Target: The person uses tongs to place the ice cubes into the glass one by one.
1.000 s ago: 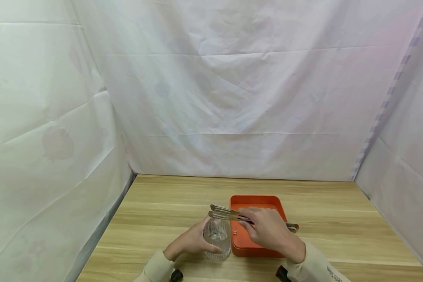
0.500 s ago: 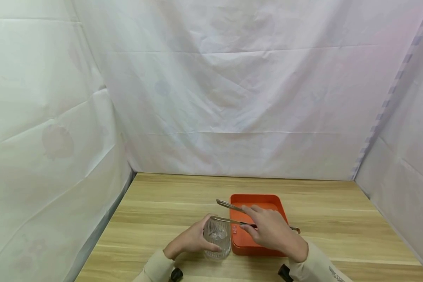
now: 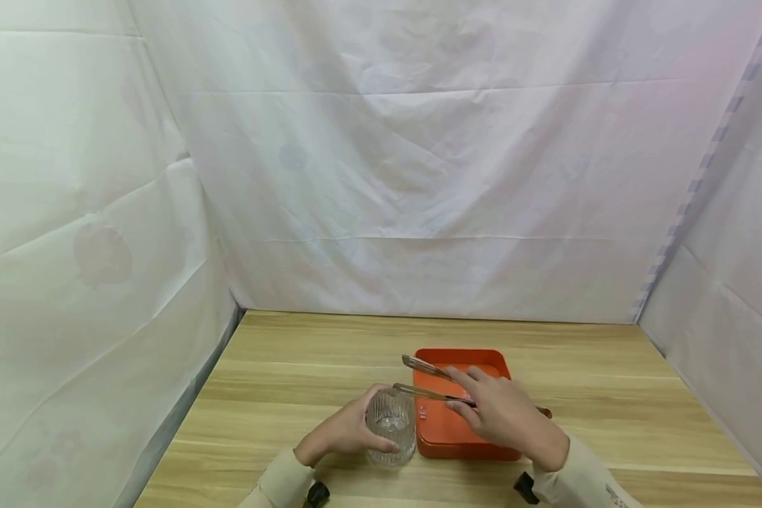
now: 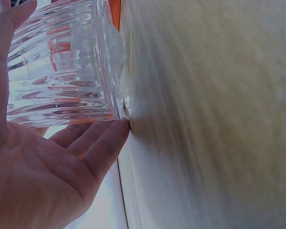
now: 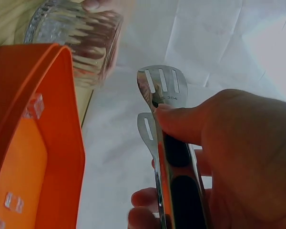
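Observation:
My left hand [image 3: 346, 428] curls round a ribbed clear glass [image 3: 391, 430] standing upright on the table. In the left wrist view, the fingers of that hand [image 4: 47, 176] reach round the glass [image 4: 62, 76] close to its base. My right hand [image 3: 504, 413] grips metal tongs [image 3: 424, 366] above the orange tray [image 3: 460, 451]. The tongs' two slotted ends [image 5: 168, 83] stand apart with nothing between them. Small clear cubes lie in the tray, one cube [image 5: 34, 106] at its side wall and another cube [image 5: 13, 202] on the floor.
The tray's left wall stands right beside the glass. Pale wood tabletop [image 3: 292, 367] surrounds both. White cloth [image 3: 419, 176] hangs behind the table and along its left and right sides.
The tongs' ends have spread apart. My right hand has shifted to the right with the tongs, from over the glass toward the tray. My left hand and the glass have stayed put.

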`<state>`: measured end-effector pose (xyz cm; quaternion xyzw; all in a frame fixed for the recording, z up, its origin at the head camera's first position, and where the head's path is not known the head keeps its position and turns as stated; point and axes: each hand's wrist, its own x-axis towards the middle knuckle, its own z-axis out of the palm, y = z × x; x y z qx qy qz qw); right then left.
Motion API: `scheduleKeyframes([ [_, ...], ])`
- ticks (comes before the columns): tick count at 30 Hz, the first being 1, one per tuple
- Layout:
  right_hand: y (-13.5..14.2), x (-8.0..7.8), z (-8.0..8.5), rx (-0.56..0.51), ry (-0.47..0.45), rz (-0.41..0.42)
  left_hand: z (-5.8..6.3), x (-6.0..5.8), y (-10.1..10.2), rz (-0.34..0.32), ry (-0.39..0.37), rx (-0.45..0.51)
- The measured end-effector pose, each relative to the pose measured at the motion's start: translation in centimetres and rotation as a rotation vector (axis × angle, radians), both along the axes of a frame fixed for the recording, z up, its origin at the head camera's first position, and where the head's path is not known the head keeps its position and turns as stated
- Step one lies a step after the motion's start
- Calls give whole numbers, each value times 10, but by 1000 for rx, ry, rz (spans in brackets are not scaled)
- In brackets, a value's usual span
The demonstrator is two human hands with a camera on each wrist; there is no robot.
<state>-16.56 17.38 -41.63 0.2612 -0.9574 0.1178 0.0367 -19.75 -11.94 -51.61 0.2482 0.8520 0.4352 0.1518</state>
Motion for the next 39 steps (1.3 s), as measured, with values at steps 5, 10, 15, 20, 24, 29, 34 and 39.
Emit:
scheduleKeyframes([
  [5, 15, -3, -1, 13, 18, -4, 1, 0, 0, -2, -7, -5],
  [10, 30, -9, -6, 50, 31, 10, 0, 0, 0, 3, -13, -7],
  [15, 43, -14, -15, 92, 68, 41, -2, 1, 0, 9, -15, -11],
  [20, 51, -19, -22, 147, 77, 54, -1, 1, 1, 9, -5, -10],
  [24, 55, -22, -26, 155, 60, 90, 0, 1, 1, 6, -4, 3],
  [29, 55, -26, -32, 150, 55, 152, 0, 0, 1, 1, -11, 17],
  [34, 51, -30, -38, 170, 57, 202, -1, 0, 1, -1, -8, 12],
  [39, 45, -34, -43, 195, 43, 229, -1, 0, 1, -3, -10, 8],
])
